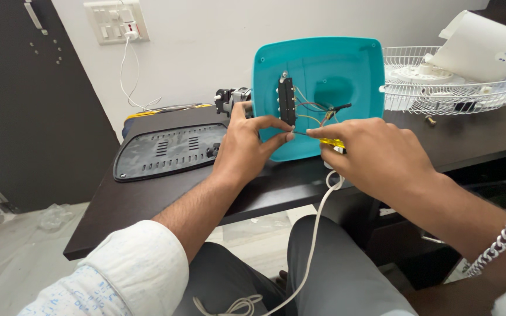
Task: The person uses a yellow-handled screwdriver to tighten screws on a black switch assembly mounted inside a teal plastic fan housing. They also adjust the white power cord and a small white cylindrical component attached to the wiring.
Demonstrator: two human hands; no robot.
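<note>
1 teal housing point(323, 70) upright on bench point(147, 199), 1 black switch block point(287, 100) w/ wires inside. L hand point(247, 146) pinches the block's lower end, just above its fingertips. R hand point(376, 155) clamped on 1 yellow screwdriver point(330, 142), tip toward L fingers. 1 white cord point(314, 234) hangs below R hand.

No packages, labels, signs or screens in view.

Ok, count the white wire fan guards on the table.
1. The white wire fan guard lies flat at the table's far right, behind the teal housing, with a white cover resting on it. Another could be hidden underneath.
</note>
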